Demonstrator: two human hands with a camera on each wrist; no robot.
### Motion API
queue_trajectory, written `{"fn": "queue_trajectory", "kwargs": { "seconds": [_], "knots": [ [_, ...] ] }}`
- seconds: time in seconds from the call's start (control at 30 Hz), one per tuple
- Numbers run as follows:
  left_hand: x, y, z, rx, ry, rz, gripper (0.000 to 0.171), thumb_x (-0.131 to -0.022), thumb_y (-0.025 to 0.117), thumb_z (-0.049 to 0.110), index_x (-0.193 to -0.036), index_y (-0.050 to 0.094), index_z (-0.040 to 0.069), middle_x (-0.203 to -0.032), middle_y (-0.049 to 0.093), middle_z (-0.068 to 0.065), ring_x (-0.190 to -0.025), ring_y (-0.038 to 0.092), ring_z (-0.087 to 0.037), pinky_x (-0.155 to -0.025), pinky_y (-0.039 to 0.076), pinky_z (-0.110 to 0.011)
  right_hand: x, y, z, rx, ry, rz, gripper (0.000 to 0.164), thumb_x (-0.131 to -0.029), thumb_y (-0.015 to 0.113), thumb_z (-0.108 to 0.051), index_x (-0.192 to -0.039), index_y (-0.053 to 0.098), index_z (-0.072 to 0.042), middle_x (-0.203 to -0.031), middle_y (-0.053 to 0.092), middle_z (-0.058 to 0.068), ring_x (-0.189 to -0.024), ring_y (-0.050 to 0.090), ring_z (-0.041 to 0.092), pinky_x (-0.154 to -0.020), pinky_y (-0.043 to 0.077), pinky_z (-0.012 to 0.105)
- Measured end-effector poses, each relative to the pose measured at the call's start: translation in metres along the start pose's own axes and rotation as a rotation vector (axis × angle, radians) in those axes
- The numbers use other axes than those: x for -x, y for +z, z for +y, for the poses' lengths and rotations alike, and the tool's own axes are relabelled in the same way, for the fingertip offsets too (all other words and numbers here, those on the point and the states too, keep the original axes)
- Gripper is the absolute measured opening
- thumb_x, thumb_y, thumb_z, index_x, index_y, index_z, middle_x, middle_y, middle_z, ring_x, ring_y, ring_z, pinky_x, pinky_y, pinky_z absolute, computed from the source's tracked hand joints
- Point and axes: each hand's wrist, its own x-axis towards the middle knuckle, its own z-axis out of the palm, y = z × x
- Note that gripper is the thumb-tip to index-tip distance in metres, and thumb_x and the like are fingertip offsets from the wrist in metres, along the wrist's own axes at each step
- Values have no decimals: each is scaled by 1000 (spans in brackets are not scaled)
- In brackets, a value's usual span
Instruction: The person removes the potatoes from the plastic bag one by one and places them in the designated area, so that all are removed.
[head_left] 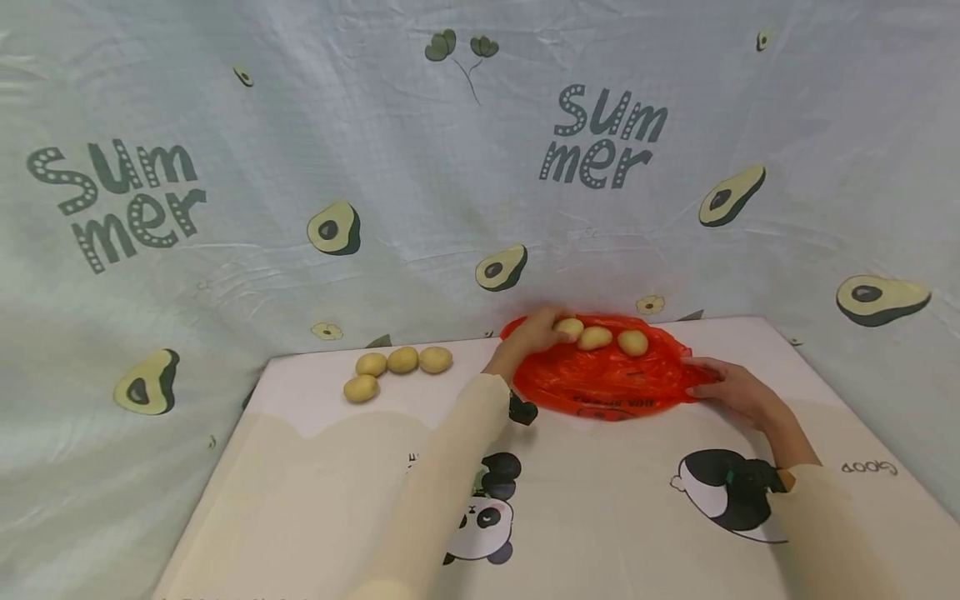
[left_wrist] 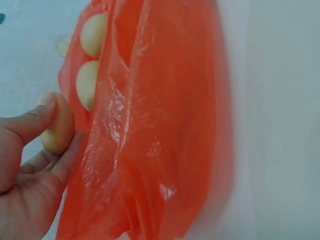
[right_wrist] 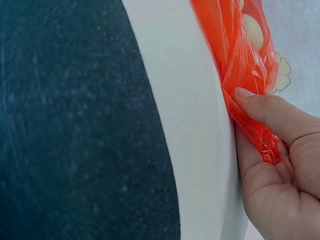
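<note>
A red plastic bag (head_left: 600, 379) lies on its side at the back of the table, with two potatoes (head_left: 633, 342) showing at its upper edge. My left hand (head_left: 534, 333) pinches another potato (left_wrist: 61, 125) between thumb and fingers, right at the bag's far edge. In the left wrist view the two bagged potatoes (left_wrist: 91, 82) sit just beyond it, partly behind the red film. My right hand (head_left: 738, 392) grips the gathered right end of the bag; the right wrist view shows the bunched plastic (right_wrist: 255, 130) between thumb and fingers.
Several loose potatoes (head_left: 402, 360) lie in a cluster at the back left of the table. The table (head_left: 315, 500) has a printed cover with panda figures. A patterned cloth (head_left: 420, 167) hangs right behind the table's back edge.
</note>
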Motion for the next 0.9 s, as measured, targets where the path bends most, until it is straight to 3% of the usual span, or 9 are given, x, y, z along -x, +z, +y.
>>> {"fn": "queue_trajectory", "kwargs": {
  "seconds": [0.1, 0.37, 0.67, 0.9],
  "knots": [
    [6, -5, 2, 68, 19, 21, 32, -96, 70, 17, -126, 65, 6, -112, 63, -5, -103, 55, -21, -94, 49, -28, -1, -1, -1, 13, -9, 8, 68, -98, 66, -14, -157, 33, -3, -161, 18, 35, -144, 20, 55, -112, 34, 63],
    [25, -15, 3, 121, 105, 70, 34, -97, 70, 15, -128, 63, 6, -115, 63, -7, -104, 55, -21, -93, 48, -27, -1, 0, 0, 30, 22, 11, 69, -98, 66, -14, -158, 31, -2, -161, 17, 35, -144, 19, 55, -111, 35, 62],
    [52, -25, 0, 141, 117, 147, 42, -94, 73, 11, -133, 62, 3, -124, 64, -11, -108, 57, -25, -97, 50, -34, 0, -1, 1, 37, 7, 10, 70, -98, 66, -15, -157, 31, -1, -160, 18, 36, -143, 20, 55, -111, 35, 63],
    [72, -34, -6, 147, 105, 169, 44, -92, 75, 10, -134, 62, 4, -127, 65, -12, -110, 58, -26, -97, 52, -35, -1, 1, 1, 33, 4, 11, 70, -98, 67, -15, -157, 32, -1, -160, 17, 36, -144, 19, 56, -112, 34, 63]
  ]
}}
